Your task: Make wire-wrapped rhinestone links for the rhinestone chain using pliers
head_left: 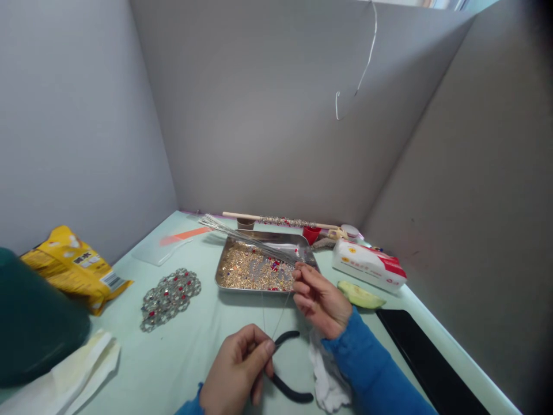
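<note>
My left hand [242,369] is closed in a pinch on a thin wire [280,323] at the front of the table. The wire rises in a narrow V towards the tray and my right hand [322,300], whose fingertips are pinched at the tray's near right corner. A bundle of thin metal wires [246,236] slants across the tray and reaches these fingertips; whether they grip it I cannot tell. Black-handled pliers [294,395] lie by my left hand, their jaws hidden. The metal tray [242,292] holds gold beads [244,268] and some red ones.
To the left lie a beaded mesh piece [170,297], a yellow packet [78,265], a dark green container [34,323] and folded paper [73,374]. On the right are a tissue pack [369,265], a green fruit piece [360,295], a black slab [427,357] and white cloth [328,374]. Grey partitions stand around.
</note>
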Demonstrator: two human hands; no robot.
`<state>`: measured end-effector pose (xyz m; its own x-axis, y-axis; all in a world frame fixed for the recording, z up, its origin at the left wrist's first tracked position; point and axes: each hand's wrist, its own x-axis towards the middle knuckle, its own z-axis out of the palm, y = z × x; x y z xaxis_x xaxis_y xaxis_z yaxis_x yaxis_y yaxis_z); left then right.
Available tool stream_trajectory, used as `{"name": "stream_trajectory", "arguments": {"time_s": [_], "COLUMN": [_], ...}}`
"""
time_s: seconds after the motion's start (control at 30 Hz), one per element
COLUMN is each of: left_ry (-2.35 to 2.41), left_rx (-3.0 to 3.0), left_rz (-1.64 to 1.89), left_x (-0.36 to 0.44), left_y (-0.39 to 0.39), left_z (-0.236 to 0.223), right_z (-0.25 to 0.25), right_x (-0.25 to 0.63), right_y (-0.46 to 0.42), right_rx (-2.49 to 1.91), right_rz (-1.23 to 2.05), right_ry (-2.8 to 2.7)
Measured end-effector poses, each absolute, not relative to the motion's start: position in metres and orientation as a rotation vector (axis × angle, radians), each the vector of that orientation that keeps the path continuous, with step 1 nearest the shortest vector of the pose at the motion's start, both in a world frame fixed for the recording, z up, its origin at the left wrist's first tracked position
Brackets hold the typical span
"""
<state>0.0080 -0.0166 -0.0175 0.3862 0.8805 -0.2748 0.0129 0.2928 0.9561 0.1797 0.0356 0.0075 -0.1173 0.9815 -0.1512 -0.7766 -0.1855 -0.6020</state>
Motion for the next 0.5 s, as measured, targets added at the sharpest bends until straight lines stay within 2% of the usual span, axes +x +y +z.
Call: {"name": "stream_trajectory", "arguments": {"time_s": [0.5], "left_ry": [1.013], "left_rx": [1.112], "left_rz": [0.756], "left_x": [0.0073], "left_y": [-0.0168], "left_z": [-0.0164], "right_z": [0.0057], "right_x": [0.1805], "right_y": [0.0365], "right_rx": [-0.701], "right_rz": [1.468], "right_ry": [-0.649]}}
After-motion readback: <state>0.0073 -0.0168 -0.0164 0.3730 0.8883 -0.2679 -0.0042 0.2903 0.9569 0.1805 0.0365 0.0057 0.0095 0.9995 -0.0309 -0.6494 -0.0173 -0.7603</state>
